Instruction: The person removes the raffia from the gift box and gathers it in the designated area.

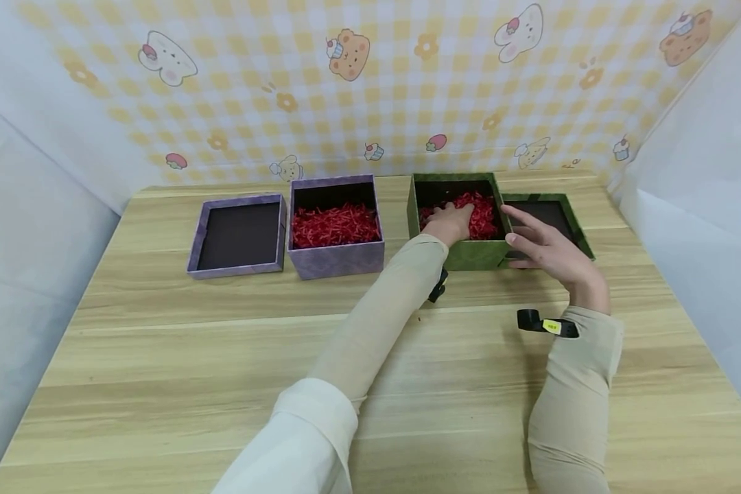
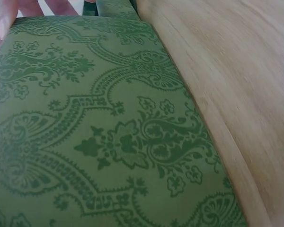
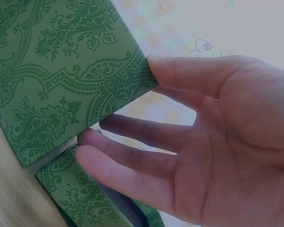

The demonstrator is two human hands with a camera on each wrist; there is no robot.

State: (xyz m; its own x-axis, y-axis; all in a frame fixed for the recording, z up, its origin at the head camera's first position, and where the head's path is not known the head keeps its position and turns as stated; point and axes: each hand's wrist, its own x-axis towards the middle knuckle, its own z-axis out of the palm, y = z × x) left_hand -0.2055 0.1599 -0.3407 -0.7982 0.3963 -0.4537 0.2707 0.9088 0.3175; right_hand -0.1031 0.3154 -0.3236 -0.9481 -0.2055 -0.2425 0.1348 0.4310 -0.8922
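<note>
A green patterned box (image 1: pixel 478 255) with red shredded paper (image 1: pixel 485 221) inside stands at the back of the table. My left hand (image 1: pixel 448 225) reaches over its front wall, fingers spread on the shreds. In the left wrist view the box's green wall (image 2: pixel 109 118) fills most of the picture, with fingertips at the top left corner. My right hand (image 1: pixel 549 255) is at the box's right side, fingers extended apart. In the right wrist view its thumb (image 3: pixel 194 73) meets the corner of the box (image 3: pixel 71 71), the other fingertips along the same edge.
A green lid (image 1: pixel 579 226) lies hollow side up to the right, partly behind my right hand. On the left stands a purple box (image 1: pixel 336 259) holding red shredded paper (image 1: pixel 333 225), with its purple lid (image 1: pixel 241 273) beside it. A checked cloth (image 1: pixel 284 68) hangs behind the table.
</note>
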